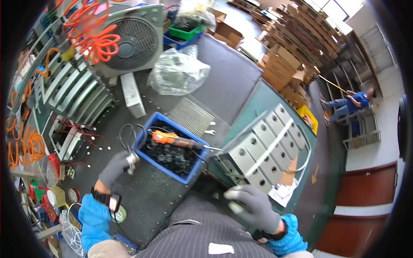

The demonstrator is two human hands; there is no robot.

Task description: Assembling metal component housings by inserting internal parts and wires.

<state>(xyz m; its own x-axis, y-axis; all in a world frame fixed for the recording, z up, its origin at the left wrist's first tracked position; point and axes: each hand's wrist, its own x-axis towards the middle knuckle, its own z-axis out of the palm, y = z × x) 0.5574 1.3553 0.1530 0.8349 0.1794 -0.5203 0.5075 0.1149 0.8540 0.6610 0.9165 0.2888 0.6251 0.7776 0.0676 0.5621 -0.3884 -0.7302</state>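
My left hand (117,169), in a grey glove with pale fingertips, is left of a blue bin (186,179). Its fingers are curled together; whatever is in them is hidden. A dark cable loop (122,134) lies just beyond those fingertips. Small black parts (165,157) fill the bin, and an orange electric screwdriver (167,139) rests across it, its bit pointing right over the rim. Near my body on the right, my gloved right hand (254,206) hangs with its fingers loosely bent and apart, seemingly holding nothing. Beyond it stands a strapped block of grey metal boxes (269,150) with round holes.
Thin metal rods (190,116) and a small wrench (210,132) lie behind the bin. Further back are a plastic bag (178,73) and a box fan (129,43). Curved metal housings (79,94) and orange coiled hoses (30,146) crowd the left. A person (355,101) in blue stands far right.
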